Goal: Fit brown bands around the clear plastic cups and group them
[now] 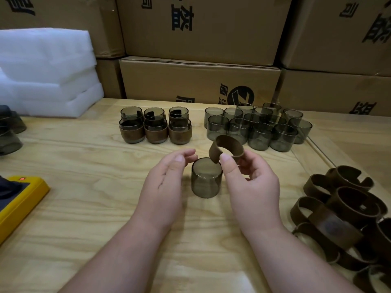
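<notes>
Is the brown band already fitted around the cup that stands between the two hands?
No, the right hand pinches the band above the cup, whose wall is bare.

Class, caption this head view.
Right hand holds a brown band above a bare cup; left hand open beside it.

We see a smoky clear glossy plastic cup (206,178), matt leathery brown bands (347,210), a pale grainy wood table (84,161), cardboard boxes (201,28), white foam (46,70).
</notes>
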A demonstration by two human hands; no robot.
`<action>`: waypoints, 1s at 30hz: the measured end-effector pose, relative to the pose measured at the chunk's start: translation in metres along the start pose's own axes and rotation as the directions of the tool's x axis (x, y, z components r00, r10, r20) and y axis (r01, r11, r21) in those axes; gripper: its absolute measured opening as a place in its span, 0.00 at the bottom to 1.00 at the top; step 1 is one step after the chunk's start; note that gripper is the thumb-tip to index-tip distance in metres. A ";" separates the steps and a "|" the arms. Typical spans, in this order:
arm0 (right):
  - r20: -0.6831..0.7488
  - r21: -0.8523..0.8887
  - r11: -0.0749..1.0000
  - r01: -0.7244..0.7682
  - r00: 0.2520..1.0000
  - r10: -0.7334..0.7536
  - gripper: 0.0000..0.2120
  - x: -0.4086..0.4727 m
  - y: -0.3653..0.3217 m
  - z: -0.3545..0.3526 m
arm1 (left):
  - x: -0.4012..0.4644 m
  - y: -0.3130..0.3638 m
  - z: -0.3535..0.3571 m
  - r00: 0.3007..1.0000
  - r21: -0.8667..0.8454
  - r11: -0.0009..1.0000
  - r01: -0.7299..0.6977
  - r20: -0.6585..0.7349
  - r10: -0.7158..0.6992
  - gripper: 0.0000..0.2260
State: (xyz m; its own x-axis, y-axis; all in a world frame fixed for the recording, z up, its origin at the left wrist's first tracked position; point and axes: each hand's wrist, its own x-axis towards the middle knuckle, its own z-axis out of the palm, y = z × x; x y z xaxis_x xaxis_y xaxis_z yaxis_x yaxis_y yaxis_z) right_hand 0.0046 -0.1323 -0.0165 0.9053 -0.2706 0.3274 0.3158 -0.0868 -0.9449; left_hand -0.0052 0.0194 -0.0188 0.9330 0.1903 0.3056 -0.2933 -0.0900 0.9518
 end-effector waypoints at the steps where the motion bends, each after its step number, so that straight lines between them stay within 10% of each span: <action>1: -0.001 -0.002 1.000 -0.001 1.000 0.001 0.13 -0.001 -0.001 0.001 | -0.001 0.001 -0.001 1.000 0.007 1.000 -0.006 0.006 0.006 0.17; 11: 0.096 -0.158 0.962 0.223 0.973 -0.210 0.23 -0.009 -0.007 0.005 | -0.005 0.006 -0.004 0.987 0.109 0.981 -0.158 -0.003 0.159 0.16; 30: 0.114 -0.079 0.983 0.164 0.981 -0.154 0.16 -0.008 -0.007 -0.001 | -0.002 0.005 -0.007 0.988 0.148 0.978 -0.145 -0.025 0.151 0.24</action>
State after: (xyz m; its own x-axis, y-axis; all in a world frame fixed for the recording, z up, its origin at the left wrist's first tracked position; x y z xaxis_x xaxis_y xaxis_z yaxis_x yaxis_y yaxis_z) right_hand -0.0050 -0.1300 -0.0124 0.8721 -0.1431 0.4680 0.4363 -0.2057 -0.8760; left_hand -0.0101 0.0258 -0.0148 0.8727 0.1987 0.4460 -0.3916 -0.2607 0.8824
